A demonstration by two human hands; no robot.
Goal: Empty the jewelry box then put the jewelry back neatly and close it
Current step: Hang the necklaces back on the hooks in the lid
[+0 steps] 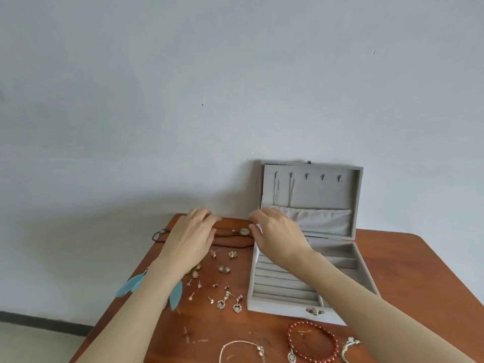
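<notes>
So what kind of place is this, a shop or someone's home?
Probably a plain room at home, not a shop: a small wooden table pushed against a bare pale wall, with one grey jewelry box and no display fittings.

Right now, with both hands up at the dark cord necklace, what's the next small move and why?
Probably lift the dark cord necklace toward the open jewelry box. The left hand and right hand are at its two ends, the box compartments look empty, and two chains already hang in the lid.
</notes>
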